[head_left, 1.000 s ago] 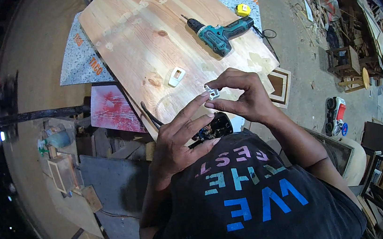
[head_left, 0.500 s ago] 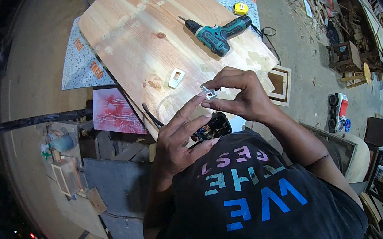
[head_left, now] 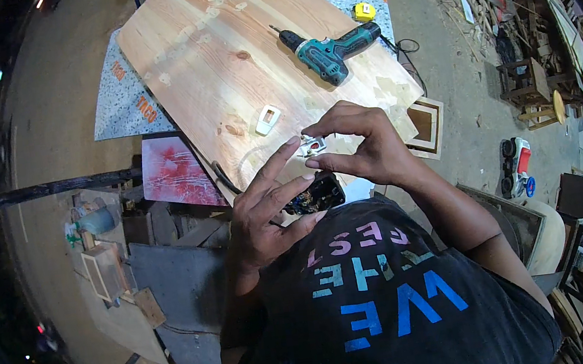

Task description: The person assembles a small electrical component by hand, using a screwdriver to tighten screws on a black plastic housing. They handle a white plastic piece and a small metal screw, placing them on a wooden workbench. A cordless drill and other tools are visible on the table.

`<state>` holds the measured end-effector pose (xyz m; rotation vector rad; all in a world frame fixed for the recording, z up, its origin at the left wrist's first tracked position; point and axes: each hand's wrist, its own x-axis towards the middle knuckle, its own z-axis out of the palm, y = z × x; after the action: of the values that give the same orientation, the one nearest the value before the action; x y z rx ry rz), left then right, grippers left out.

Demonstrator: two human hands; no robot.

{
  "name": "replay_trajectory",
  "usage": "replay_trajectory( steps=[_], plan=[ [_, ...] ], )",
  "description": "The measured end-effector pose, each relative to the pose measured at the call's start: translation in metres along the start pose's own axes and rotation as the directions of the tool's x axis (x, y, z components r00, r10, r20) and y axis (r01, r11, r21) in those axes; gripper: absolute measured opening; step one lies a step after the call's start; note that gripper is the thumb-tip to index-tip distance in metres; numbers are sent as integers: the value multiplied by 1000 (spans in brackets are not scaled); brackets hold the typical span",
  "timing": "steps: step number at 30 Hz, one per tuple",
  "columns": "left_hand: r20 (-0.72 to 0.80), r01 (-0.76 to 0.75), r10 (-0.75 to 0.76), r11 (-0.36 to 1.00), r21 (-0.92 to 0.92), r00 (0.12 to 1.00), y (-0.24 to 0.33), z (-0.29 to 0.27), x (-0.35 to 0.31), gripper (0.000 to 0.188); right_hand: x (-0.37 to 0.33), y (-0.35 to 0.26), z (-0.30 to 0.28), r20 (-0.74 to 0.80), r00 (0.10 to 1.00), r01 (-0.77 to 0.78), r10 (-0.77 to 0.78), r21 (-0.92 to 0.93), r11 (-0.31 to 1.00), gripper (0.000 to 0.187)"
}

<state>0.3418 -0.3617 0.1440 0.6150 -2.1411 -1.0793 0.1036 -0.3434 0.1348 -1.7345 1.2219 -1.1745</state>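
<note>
My right hand [head_left: 368,143] pinches a small silvery metal part [head_left: 311,146] between thumb and forefinger. My left hand [head_left: 261,216] is closed around a black open housing [head_left: 324,192] close to my shirt. Components show inside the housing, too small to make out. The left forefinger reaches up beside the metal part; whether it touches cannot be told. Just beyond my hands, a white plastic frame-shaped piece [head_left: 268,120] lies on a wooden board [head_left: 192,71]. A teal and black cordless drill [head_left: 324,57] rests farther off on the same board.
A yellow tape measure [head_left: 363,11] sits at the board's far right, near a black cable [head_left: 408,54]. Left of the board is a red-and-white smeared panel [head_left: 179,170]. A toy vehicle [head_left: 518,167] stands on the ground at right, with scrap wood [head_left: 480,9] beyond.
The metal part has turned and shifted slightly left in my right fingers. My left forefinger has risen a little, and the housing has tipped slightly.
</note>
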Motion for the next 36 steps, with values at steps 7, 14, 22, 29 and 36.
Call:
replay_trajectory(
  steps=[7, 14, 22, 29, 36],
  plan=[
    [44, -8, 7, 1000, 21, 999, 0, -3, 3, 46, 0, 3, -3, 38, 999, 25, -26, 17, 1000, 37],
    [56, -5, 5, 1000, -1, 998, -2, 0, 2, 48, 0, -1, -5, 61, 998, 12, -13, 13, 1000, 33],
    [34, 14, -13, 1000, -17, 999, 0, 3, 2, 49, -1, 3, -2, 65, 998, 5, -8, 57, 998, 34],
    [0, 81, -81, 996, -26, 997, 6, 1, -3, 47, -1, 4, -3, 84, 995, -67, 57, 127, 990, 40],
    [-75, 50, -44, 996, 80, 996, -1, -7, -8, 50, -7, 11, -3, 215, 894, -443, 392, 554, 705, 42]
  ],
)
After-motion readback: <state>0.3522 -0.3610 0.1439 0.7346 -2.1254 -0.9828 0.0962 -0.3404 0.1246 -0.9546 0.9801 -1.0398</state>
